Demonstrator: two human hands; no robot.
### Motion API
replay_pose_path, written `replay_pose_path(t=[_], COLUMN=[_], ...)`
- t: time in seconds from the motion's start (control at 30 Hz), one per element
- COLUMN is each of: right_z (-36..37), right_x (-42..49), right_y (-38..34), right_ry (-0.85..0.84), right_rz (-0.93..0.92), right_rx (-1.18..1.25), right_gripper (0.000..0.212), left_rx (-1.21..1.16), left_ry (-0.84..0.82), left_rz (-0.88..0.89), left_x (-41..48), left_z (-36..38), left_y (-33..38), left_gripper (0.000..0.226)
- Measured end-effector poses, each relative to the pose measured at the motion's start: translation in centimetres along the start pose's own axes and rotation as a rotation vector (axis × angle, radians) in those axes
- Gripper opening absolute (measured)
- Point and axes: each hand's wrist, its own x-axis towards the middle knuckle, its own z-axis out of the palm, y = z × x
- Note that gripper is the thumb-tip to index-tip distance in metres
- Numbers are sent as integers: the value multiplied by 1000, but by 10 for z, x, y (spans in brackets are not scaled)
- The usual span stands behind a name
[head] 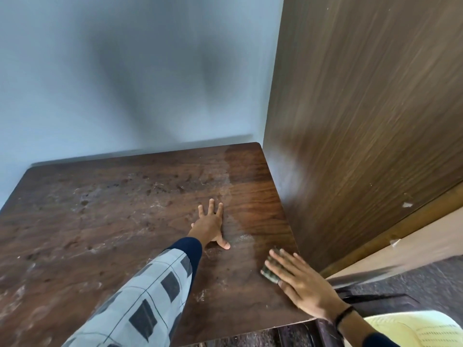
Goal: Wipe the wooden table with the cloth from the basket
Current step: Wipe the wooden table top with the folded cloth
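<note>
Fingers of my right hand (303,284) lie straight and spread at the near right corner of the wooden table (100,221), pressing the cloth (270,270) flat against the top. Only a small, folded, greenish edge of it shows past my fingertips. A dark band (344,315) circles that wrist. Just beyond it, off the table's edge, sits a pale yellow thing (413,329) with fine rows of holes; it may be the basket, but I cannot tell.

My checked sleeve (140,304) runs up the middle to my left hand (209,224). That hand is open too, palm down with fingers fanned on the wood, holding nothing. I judge it is there to brace me.

Past the cloth, a strip (250,176) along the right side, from near my right hand to the far right corner, looks darker, richer and free of dust. So I reckon the wiping is begun, with only a small part done. Everything left of that strip, most of the top, shows pale smears, streaks and dark specks, thickest toward the far middle and the near left. That is what is left, and I expect it will take many overlapping passes.

Behind the table stands a blue-grey wall (125,71), and a wood-grain panel (363,108) rises hard against its right edge.
</note>
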Motion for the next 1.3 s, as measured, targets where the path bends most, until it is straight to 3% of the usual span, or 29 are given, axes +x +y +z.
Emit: replay_pose_path(t=[0.1,0.13,0.27,0.33,0.47,0.5,0.63,0.67,0.8,0.97,1.1,1.13,1.3], right_z=[8,12,9,3,6,6,-2,-4,3,0,4,8,6], right_x=[14,13,4,20,56,54,5,-5,-25,-36,-22,-24,-41], right_y=[-18,-31,-38,-13,-3,-6,-3,0,-25,-29,-44,-57,-59], right_ry=[131,170,98,80,119,117,21,15,94,17,90,117,30], right_rz=[360,377,-3,-19,389,369,-38,-40,237,-21,330,348,-1], right_rx=[153,171,92,26,124,124,29,31,107,5,100,118,10], right_gripper=[60,60,62,61,56,57,57,57,57,61,59,59,63], left_rx=[8,14,8,-1,5,7,2,-2,-21,-50,-111,-118,-114], left_ry=[-9,-9,4,8,19,20,35,36,42,79,109,117,112], left_rz=[-4,-2,5,2,-5,-3,9,8,10,24,28,19,-32], left_x=[2,2,2,3,3,2,-1,-1,-3,-3,-7,-8,-13], left_z=[1,2,1,-1,-1,0,3,2,2,3,8,10,11], left_y=[1,1,-2,0,-2,-3,-5,-4,-1,-5,-7,-8,-13], left_gripper=[145,145,144,144,145,145,145,145,145,146,143,142,140])
